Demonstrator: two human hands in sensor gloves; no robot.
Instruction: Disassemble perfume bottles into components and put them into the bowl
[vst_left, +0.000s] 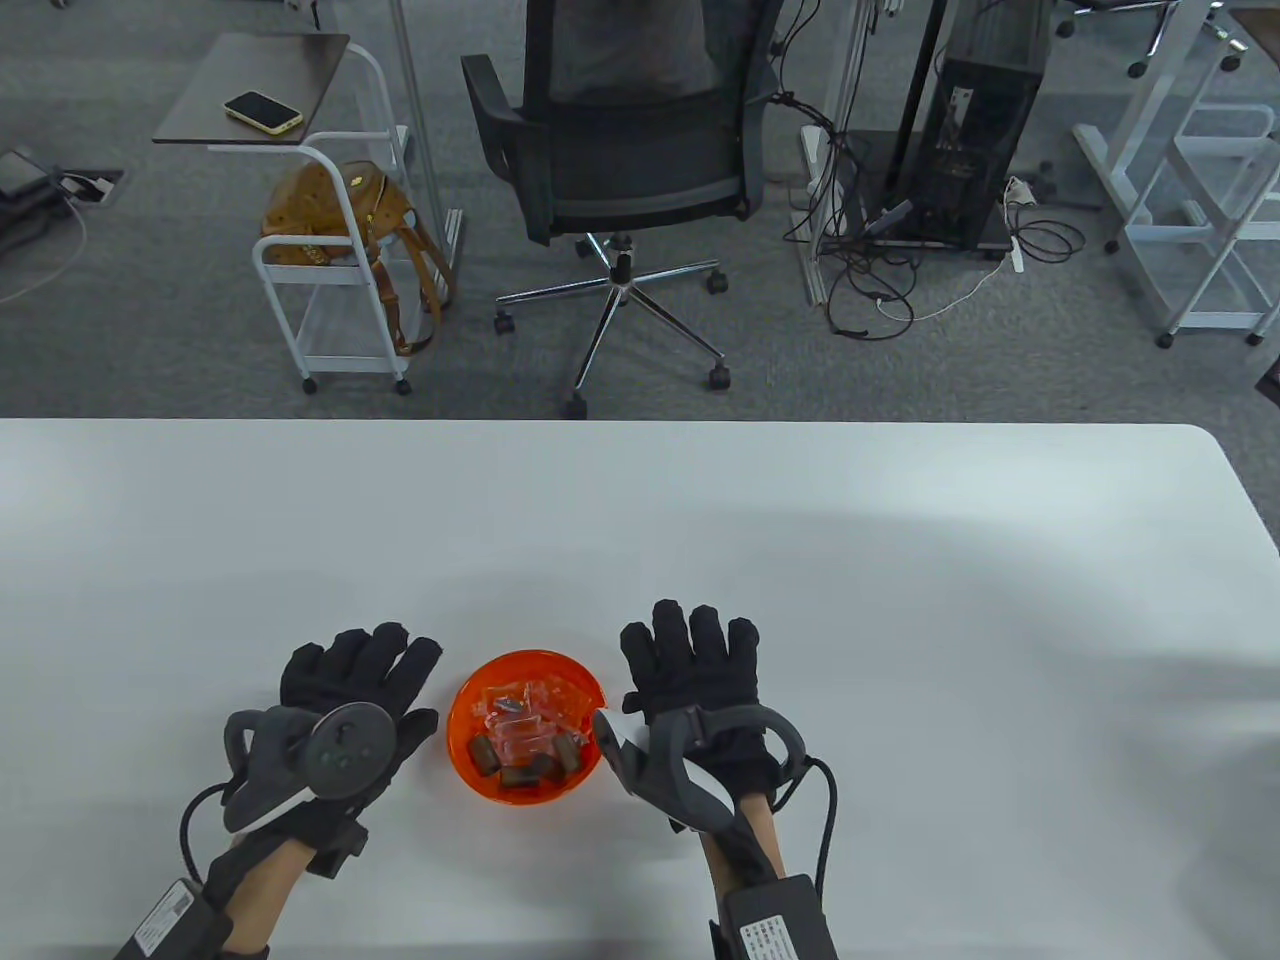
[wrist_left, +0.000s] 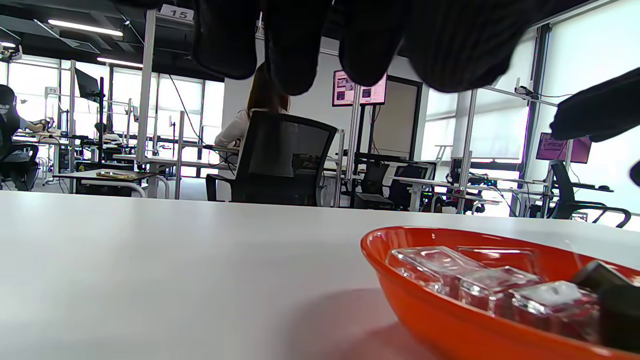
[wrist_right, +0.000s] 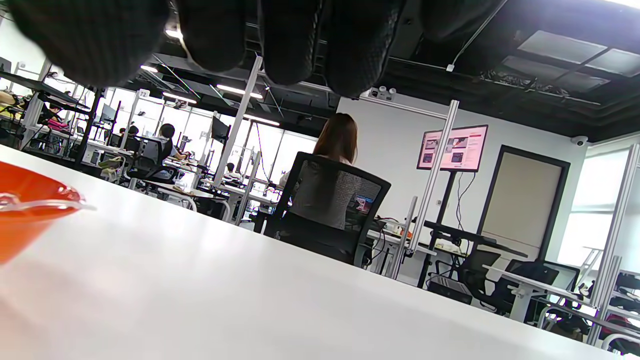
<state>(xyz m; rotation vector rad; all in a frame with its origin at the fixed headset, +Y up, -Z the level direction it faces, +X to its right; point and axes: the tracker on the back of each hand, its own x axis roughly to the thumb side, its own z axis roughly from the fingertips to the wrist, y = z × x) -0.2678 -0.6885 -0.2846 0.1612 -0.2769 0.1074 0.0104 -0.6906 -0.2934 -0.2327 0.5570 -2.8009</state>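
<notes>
While both our hands lie flat on the white table (vst_left: 900, 600), the work reads as finished, or very nearly so. Starting on the left, our left hand (vst_left: 350, 690) rests palm down with the fingers straight and slightly spread, holding nothing; from its wrist camera the gloved fingertips (wrist_left: 290, 55) hang over bare tabletop. Just to its right, between the two hands, sits the orange bowl (vst_left: 470, 765), and every perfume-bottle part we can see is already inside it: clear glass pieces (vst_left: 520, 715) toward the far side and dark brown caps (vst_left: 530, 762) toward the near rim. The left wrist view shows the clear blocks (wrist_left: 495, 290) heaped against one another in the bowl's shallow wall. Further right, our right hand (vst_left: 700, 670) lies flat too, fingers straight and empty, with its thumb side close beside the bowl's rim.

The relation that matters is simple: the bowl lies directly between the hands, and the right hand looks a touch nearer to it than the left, whose thumb stops short of the rim. The parts lie jumbled, with no shared long axis to line up to. We see no assembled bottle left on the table, so we judge that no further reach is called for.
</notes>
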